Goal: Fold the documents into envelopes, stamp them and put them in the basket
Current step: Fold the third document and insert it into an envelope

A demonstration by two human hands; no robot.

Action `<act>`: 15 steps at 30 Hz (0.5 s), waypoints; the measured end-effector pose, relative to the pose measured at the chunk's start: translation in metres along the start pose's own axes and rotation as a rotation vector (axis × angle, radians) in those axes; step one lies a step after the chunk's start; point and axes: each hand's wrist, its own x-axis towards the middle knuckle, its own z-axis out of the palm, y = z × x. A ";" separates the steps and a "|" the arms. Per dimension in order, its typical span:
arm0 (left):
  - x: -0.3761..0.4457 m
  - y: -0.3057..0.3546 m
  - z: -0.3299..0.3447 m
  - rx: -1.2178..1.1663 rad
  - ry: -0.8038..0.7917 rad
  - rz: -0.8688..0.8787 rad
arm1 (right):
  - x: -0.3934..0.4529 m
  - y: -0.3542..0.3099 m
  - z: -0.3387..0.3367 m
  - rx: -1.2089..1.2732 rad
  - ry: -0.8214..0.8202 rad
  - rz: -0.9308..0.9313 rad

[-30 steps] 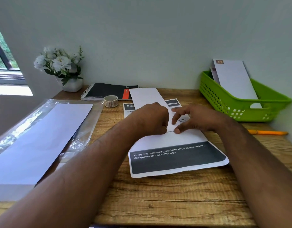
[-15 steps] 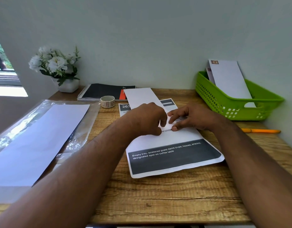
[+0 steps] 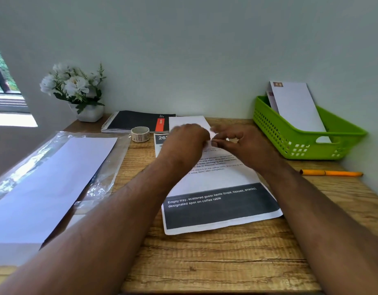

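Note:
A printed document with a dark band at its near end lies on the wooden desk. A white envelope lies over its far end. My left hand and my right hand meet at the envelope's near end, and the fingertips of both pinch its edge; motion blur hides the exact hold. A roll of stamps stands just left of the hands. At the right, the green basket holds two stamped white envelopes leaning on its back wall.
A clear plastic sleeve of blank envelopes covers the desk's left side. A black spiral notebook and a pot of white flowers sit at the back left. An orange pen lies near the right wall.
Both hands have moved away from me toward the far end of the document, taking the envelope's near end with them. Lines of printed text in the document's middle are now uncovered.

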 end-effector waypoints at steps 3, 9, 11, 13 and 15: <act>-0.002 -0.006 -0.013 -0.255 0.572 0.017 | 0.004 -0.005 -0.003 0.245 0.270 0.106; 0.001 -0.025 -0.037 -1.180 0.898 -0.220 | 0.006 -0.001 -0.018 0.599 0.604 0.284; 0.000 -0.037 -0.035 -1.248 0.783 -0.444 | 0.007 0.003 -0.024 0.597 0.625 0.367; -0.001 -0.054 -0.028 -1.200 0.545 -0.649 | 0.007 0.011 -0.034 0.522 0.645 0.441; -0.003 -0.072 -0.019 -1.023 0.294 -0.714 | 0.005 0.016 -0.040 0.533 0.583 0.522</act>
